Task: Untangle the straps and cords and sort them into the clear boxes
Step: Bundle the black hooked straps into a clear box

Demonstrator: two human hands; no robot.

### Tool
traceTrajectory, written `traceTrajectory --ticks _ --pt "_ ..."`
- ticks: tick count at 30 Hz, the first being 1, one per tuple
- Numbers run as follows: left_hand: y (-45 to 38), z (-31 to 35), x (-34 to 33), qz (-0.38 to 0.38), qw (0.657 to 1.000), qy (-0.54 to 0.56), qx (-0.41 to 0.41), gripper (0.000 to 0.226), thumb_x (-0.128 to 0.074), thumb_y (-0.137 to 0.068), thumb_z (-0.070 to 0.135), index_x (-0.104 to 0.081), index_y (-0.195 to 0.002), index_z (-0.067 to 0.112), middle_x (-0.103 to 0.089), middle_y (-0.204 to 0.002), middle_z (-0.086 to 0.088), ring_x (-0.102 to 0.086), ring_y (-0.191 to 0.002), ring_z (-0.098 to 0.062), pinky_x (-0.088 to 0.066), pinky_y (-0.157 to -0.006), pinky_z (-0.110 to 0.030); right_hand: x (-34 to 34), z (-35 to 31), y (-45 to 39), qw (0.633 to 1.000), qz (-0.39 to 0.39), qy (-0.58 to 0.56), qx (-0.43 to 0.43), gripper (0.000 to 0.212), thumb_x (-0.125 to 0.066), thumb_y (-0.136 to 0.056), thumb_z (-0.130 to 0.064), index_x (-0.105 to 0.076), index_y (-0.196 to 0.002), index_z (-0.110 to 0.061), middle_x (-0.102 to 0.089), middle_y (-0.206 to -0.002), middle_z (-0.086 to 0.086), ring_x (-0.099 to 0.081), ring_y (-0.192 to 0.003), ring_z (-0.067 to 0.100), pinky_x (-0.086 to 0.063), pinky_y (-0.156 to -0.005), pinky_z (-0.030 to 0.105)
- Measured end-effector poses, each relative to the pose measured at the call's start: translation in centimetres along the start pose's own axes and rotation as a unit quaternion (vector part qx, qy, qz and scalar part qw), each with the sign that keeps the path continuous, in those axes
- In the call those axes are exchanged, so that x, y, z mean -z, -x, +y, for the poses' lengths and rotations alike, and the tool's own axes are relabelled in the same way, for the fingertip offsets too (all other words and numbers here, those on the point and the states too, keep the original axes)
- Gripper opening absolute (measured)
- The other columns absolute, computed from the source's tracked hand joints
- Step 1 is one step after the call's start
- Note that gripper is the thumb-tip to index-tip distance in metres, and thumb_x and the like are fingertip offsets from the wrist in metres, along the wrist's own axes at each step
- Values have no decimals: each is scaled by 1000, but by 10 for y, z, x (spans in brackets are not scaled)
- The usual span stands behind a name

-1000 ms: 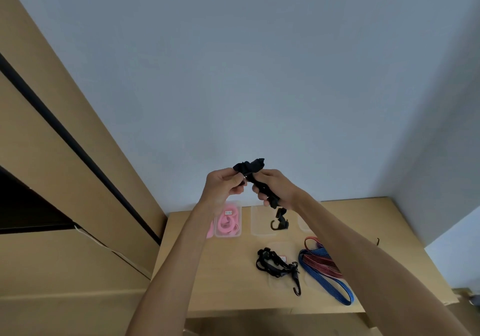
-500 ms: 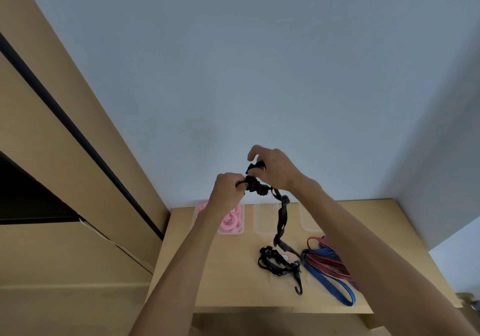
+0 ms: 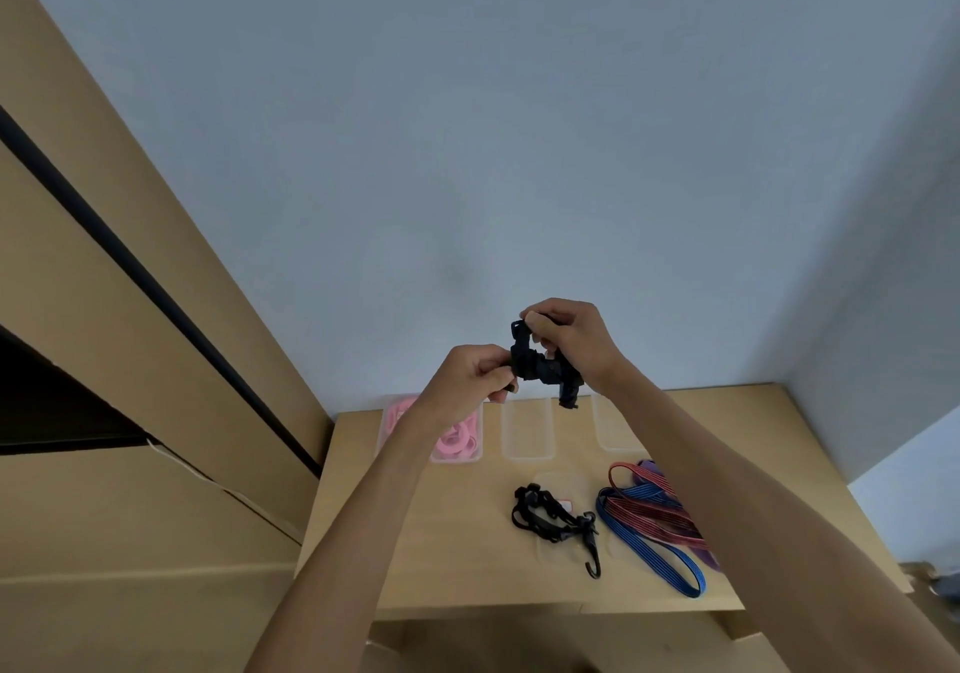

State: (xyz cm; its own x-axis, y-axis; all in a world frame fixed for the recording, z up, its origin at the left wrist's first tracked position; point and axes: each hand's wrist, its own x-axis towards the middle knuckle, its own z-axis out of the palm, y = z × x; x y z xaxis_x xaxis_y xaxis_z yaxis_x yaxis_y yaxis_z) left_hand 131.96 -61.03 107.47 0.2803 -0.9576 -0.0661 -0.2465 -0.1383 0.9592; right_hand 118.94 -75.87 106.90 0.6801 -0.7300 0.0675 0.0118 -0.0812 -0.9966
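Both hands, left (image 3: 475, 372) and right (image 3: 571, 339), grip one bunched black strap (image 3: 540, 366) in curled fingers. Bench (image 3: 467, 542): three clear boxes (image 3: 527, 430), one black hooked strap (image 3: 558, 516), one blue cord (image 3: 654, 553).

The wooden table (image 3: 447, 558) below me is carrying three clear boxes (image 3: 528, 430) along its back; nearer than those, a black hooked strap (image 3: 556, 516) is lying, striped cords (image 3: 649, 521) just right of it.
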Motion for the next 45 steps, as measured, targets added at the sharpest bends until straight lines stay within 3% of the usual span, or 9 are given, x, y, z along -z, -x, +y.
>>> traceTrajectory --ticks 7,12,19,23,27,33,39,42,45 --pt "-5 -6 -5 13 996 -67 55 13 -60 -95 3 -71 -101 0 -72 -77 -6 -63 -61 -12 -52 -62 -24 3 4 0 998 14 -51 -15 12 -68 -94 -15 -74 -92 -4 -64 -84 29 -46 -58 15 -43 -53 27" --pt "-2 7 -1 -7 999 -30 17 11 -60 -95 1 -70 -95 5 -71 -70 0 -61 -60 -10 -49 -63 -21 8 3 0 998 2 -65 -20 15 -65 -96 -15 -73 -91 -3 -62 -72 11 -50 -59 16 -45 -55 25" --pt "-9 8 2 72 992 103 -23 14 -60 -92 -6 -70 -102 -3 -70 -73 -8 -59 -59 -13 -51 -64 -24 -1 16 2 979 -106 -102 -138 24 -42 -101 -10 -61 -87 -11 -51 -71 10 -43 -52 19 -49 -60 34" --pt "-17 -6 9 168 983 70 4 10 -65 -90 -2 -73 -94 3 -73 -71 -2 -63 -59 -12 -54 -63 -24 -17 28 11 977 -139 14 -159 26 -48 -104 -32 -63 -107 -11 -61 -70 12 -58 -55 25 -51 -57 31" --pt "-23 -22 9 259 965 25 27 9 -65 -90 0 -73 -92 5 -75 -79 -8 -69 -61 -9 -55 -61 -19 -33 27 11 957 -187 178 -132 31 -60 -93 -26 -53 -118 -10 -71 -68 5 -68 -57 23 -47 -66 26" --pt "-34 -33 0 301 953 -7 30 13 -68 -86 4 -72 -79 15 -73 -68 3 -71 -59 -16 -57 -60 -26 -53 22 8 894 -209 390 -67 19 -54 -89 -15 -53 -99 0 -75 -73 5 -68 -77 23 -53 -75 44" --pt "-37 -54 4 167 948 -268 22 19 -60 -84 -1 -66 -69 9 -63 -61 -1 -55 -60 -20 -36 -52 -16 -48 0 -1 870 -180 455 57 11 -65 -83 -16 -70 -92 -11 -70 -82 3 -63 -76 22 -53 -71 36" --pt "-30 -58 6 111 978 -173 23 38 -62 -85 -5 -59 -59 24 -61 -51 10 -61 -52 -11 -43 -52 -18 -42 -5 -8 909 -157 378 82 9 -68 -87 -16 -73 -94 -15 -72 -87 -1 -64 -80 15 -52 -73 29" --pt "-23 -52 12 89 995 -47 4 29 -65 -90 -2 -68 -71 19 -66 -59 7 -62 -55 -8 -49 -55 -18 -28 -1 -12 952 -105 281 67 12 -65 -92 -11 -74 -99 -10 -73 -99 -1 -65 -91 10 -49 -82 17"
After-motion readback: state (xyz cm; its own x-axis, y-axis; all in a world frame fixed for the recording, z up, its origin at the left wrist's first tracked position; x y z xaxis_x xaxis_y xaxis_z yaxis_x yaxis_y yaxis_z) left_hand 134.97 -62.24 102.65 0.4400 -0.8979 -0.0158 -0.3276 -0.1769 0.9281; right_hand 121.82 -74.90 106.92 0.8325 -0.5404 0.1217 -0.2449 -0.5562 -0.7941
